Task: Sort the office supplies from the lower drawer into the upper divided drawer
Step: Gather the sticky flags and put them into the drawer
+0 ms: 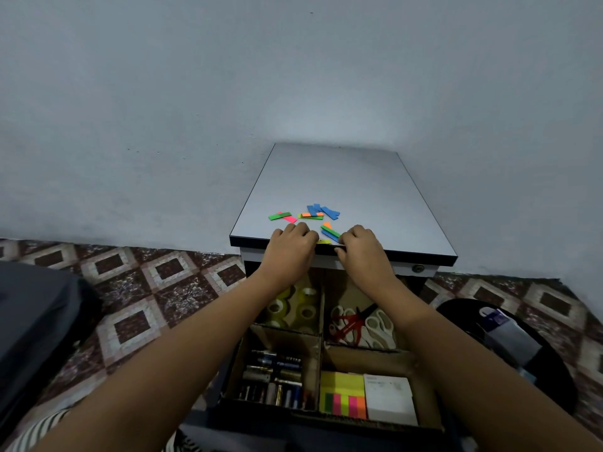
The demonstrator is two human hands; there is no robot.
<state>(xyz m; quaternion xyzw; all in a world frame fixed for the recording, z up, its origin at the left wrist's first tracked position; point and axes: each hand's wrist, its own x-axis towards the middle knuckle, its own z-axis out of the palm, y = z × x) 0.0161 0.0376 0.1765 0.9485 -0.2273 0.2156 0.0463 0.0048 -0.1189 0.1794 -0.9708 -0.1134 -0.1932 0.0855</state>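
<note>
cabinet top (342,181): grey slab with a dark edge, the landmark for every place below.
divided drawer (368,355): pulled out under the front edge of the cabinet top, split by cardboard walls into four bays. No lower drawer is in view.
left hand (293,244): knuckles up on the front edge of the cabinet top, left of its middle. The fingers are bent down onto the surface, and I cannot tell whether a strip is caught beneath them.
right hand (362,249): on the same front edge, just right of the left hand. The fingers are curled on top and the thumb is tucked under the lip; whether it has anything pinched cannot be told.
drawer contents: tape rolls (293,306) and scissors (359,321) lie in the bays nearest the cabinet top, pens and batteries (274,380) and sticky note pads (342,391) in the bays farther out.
coloured strips (315,214): scattered loose on the front part of the cabinet top, just behind both hands. A blue and green pair touches the right fingertips.
yellow strip (324,242): at the very front edge, between the two hands.
risk: raking light strips toward the lip could flick them over the edge, so that they land in the tape or scissors bay or miss the drawer.
risk: strips lying flat are hard to nip, so some may be left behind.
</note>
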